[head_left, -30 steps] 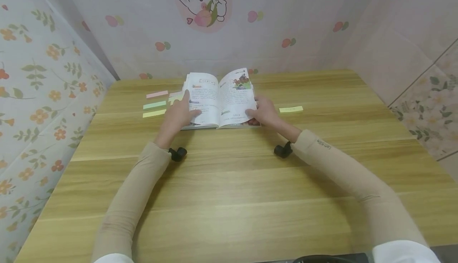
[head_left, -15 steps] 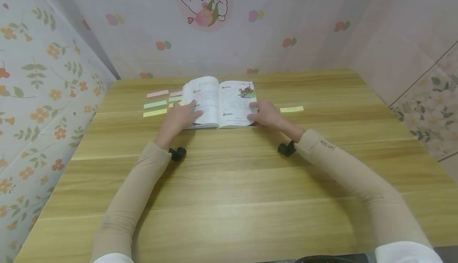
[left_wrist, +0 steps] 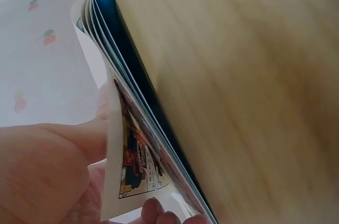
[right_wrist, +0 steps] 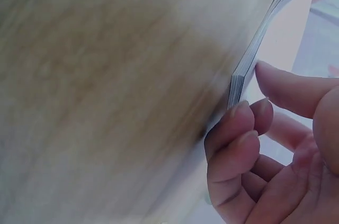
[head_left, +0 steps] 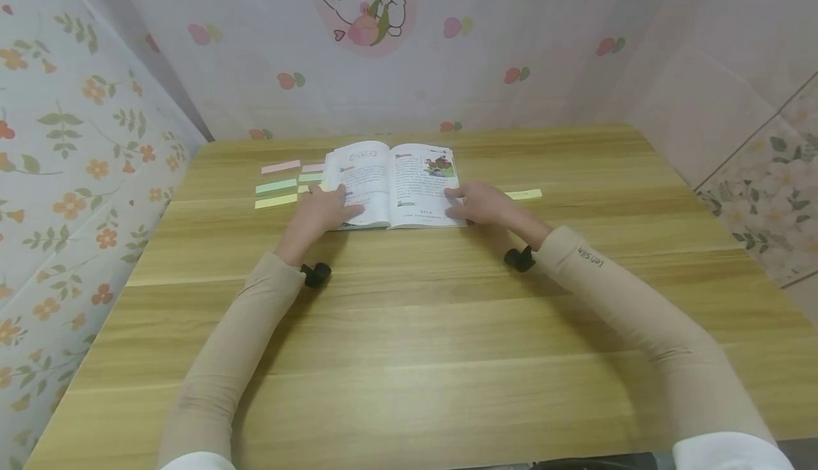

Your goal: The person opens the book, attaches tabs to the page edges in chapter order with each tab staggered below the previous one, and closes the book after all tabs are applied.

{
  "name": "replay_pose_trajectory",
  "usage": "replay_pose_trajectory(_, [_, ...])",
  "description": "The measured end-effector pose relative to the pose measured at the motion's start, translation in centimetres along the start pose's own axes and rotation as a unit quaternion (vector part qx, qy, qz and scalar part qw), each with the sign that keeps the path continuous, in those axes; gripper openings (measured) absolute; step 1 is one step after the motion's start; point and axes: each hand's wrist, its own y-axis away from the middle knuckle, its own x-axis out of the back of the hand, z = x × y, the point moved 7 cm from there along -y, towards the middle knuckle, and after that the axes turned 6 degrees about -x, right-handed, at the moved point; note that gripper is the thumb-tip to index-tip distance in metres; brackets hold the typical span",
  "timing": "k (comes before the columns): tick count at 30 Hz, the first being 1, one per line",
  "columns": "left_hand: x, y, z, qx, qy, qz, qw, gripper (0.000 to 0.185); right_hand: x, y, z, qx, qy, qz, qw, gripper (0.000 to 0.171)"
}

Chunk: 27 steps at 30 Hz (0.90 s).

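An open book lies on the wooden table, with a coloured picture on its right page. My left hand holds the left side, thumb over the printed page. In the left wrist view, its fingertips curl at the edges of the pages, some of which stand apart. At the lower right corner, my right hand grips the book. The right wrist view has that thumb against the page and the other fingers curled at the corner of the page block.
Left of the book lie a pink strip, a green strip and a yellow strip. Smaller coloured strips sit against its left edge. Another yellow strip is partly behind my right hand. A patterned curtain hangs behind the table.
The raised right-hand pages have come down flat. My right hand has shifted slightly right and spread its thumb and finger. My left index finger has drawn down from higher on the left page.
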Motion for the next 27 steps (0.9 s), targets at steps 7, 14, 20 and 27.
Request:
replay_pose_trajectory(7, [0.0, 0.0, -0.4, -0.005, 0.005, -0.004, 1.0, 0.079, 0.1, -0.2, 0.1, -0.003, 0.051, 0.0, 0.999, 0.057])
replay_pose_trajectory(14, [-0.1, 0.0, -0.3, -0.035, -0.021, -0.011, 0.9991, 0.075, 0.5, -0.3, 0.4, -0.007, 0.058, -0.003, 0.998, 0.057])
replay_pose_trajectory(20, [-0.1, -0.1, 0.2, -0.075, -0.067, -0.026, 0.9946, 0.076, 0.8, -0.6, 0.5, -0.007, 0.043, 0.0, 0.999, 0.055])
replay_pose_trajectory(27, [0.0, 0.1, 0.2, -0.105, -0.079, -0.033, 0.9907, 0.076, 1.4, -1.1, -0.4, -0.003, 0.058, 0.017, 0.998, 0.048])
